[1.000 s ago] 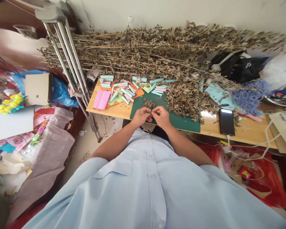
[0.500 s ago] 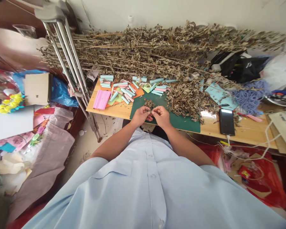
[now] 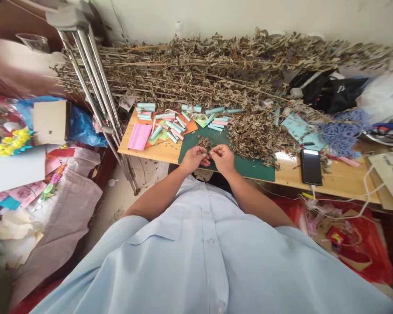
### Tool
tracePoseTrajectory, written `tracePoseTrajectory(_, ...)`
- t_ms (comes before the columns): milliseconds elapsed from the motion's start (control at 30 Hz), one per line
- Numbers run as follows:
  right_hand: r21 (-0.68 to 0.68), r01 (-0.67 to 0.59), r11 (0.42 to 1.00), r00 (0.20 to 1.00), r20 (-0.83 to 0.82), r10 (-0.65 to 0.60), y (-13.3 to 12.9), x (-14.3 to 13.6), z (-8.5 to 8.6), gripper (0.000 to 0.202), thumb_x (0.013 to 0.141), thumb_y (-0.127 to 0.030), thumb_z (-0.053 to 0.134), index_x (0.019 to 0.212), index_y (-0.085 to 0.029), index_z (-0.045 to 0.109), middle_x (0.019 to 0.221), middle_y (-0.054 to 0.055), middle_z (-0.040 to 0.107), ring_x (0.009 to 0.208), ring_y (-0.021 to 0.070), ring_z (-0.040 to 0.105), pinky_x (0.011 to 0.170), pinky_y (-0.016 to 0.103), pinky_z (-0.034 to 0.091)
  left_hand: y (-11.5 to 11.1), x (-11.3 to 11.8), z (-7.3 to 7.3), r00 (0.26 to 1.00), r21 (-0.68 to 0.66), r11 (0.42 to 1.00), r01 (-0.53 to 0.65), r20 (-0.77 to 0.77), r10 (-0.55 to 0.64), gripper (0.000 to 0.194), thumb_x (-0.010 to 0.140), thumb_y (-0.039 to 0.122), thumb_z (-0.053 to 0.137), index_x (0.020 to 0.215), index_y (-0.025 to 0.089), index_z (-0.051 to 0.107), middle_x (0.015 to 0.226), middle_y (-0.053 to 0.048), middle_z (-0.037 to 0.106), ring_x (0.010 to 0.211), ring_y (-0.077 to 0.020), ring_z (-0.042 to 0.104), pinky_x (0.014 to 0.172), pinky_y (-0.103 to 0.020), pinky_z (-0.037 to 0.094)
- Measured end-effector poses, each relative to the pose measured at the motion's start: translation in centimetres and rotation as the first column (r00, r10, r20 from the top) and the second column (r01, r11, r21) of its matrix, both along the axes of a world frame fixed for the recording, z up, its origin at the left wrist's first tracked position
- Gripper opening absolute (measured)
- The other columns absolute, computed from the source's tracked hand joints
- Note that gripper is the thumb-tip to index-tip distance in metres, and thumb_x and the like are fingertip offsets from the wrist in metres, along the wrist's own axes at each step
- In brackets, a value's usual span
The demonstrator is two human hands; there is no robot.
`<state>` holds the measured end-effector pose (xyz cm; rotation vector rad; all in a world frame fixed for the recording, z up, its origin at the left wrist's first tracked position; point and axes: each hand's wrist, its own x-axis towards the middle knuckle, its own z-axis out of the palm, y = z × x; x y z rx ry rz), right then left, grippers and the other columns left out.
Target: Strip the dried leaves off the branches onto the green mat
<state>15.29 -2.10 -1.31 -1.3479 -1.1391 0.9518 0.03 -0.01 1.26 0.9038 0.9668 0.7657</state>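
Note:
Over the near edge of a dark green mat (image 3: pixel 258 171), my left hand (image 3: pixel 193 159) is curled, with brown crumbs of dried leaves (image 3: pixel 203 152) showing at its fingers. Close beside it, my right hand (image 3: pixel 223 158) has thumb and fingers pinched together; whatever is between them is too small to make out. Just beyond the fingertips lies a small heap of crumbled dried leaves (image 3: pixel 205 141). A larger pile of dried leaves (image 3: pixel 253 135) covers the right part of the mat.
Long dried plant stalks (image 3: pixel 183 69) stretch along the wall. Blue and pink paper rolls (image 3: pixel 175 126) and a pink sheet (image 3: pixel 140 136) lie on the table's left. To the right are a plugged-in phone (image 3: pixel 311 167), a pen (image 3: pixel 298 144) and blue yarn (image 3: pixel 342 131). A metal crutch (image 3: pixel 101 96) leans at left.
My right hand has shifted very slightly right, widening the gap between the fingertips. My left hand stays almost in place, and the leaf piles look the same.

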Motion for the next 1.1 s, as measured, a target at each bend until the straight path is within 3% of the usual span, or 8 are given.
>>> tracePoseTrajectory(233,-0.016,-0.053,0.998,0.998,0.033,0.053,0.0,-0.16,0.19,0.015,0.08,-0.034,0.069,0.086,-0.023,0.06,0.072,-0.001,0.068,0.064,0.0169,0.065,0.063,0.031,0.052,-0.11,0.02,0.46,1.0,0.017,1.0,0.02,-0.019,-0.019,0.018,0.089,0.021,0.064,0.102,0.014,0.053,0.074,-0.003,0.069,0.059,-0.0133,0.069,0.06,-0.026,0.058)
tracePoseTrajectory(633,0.014,0.021,1.0,1.0,0.023,-0.021,0.2,-0.11,-0.39,0.017,0.081,-0.033,0.069,0.09,-0.024,0.058,0.078,0.0,0.067,0.065,0.0162,0.063,0.062,0.031,0.05,-0.09,-0.35,0.52,0.997,0.039,0.997,0.073,0.016,-0.073,0.018,0.087,0.021,0.063,0.099,0.015,0.051,0.075,-0.003,0.069,0.06,-0.0157,0.07,0.058,-0.028,0.058)
tracePoseTrajectory(833,0.0,-0.102,0.995,0.995,0.015,0.102,-0.11,0.04,0.12,0.014,0.083,-0.033,0.068,0.089,-0.024,0.058,0.076,-0.001,0.067,0.065,0.0163,0.065,0.063,0.031,0.051,-0.12,-0.36,0.72,0.996,0.035,0.996,0.087,0.003,-0.087,0.019,0.088,0.023,0.064,0.099,0.016,0.049,0.068,-0.001,0.067,0.059,-0.0163,0.07,0.059,-0.028,0.058)
tracePoseTrajectory(1100,0.009,-0.114,0.993,0.993,-0.014,0.114,-0.22,-0.05,0.38,0.018,0.08,-0.034,0.071,0.088,-0.024,0.059,0.077,-0.001,0.067,0.066,0.0161,0.065,0.064,0.031,0.053,0.1,-0.31,0.27,0.996,0.021,0.996,0.087,0.003,-0.087,0.021,0.088,0.024,0.064,0.098,0.017,0.047,0.067,0.001,0.065,0.06,-0.0166,0.071,0.06,-0.028,0.058)
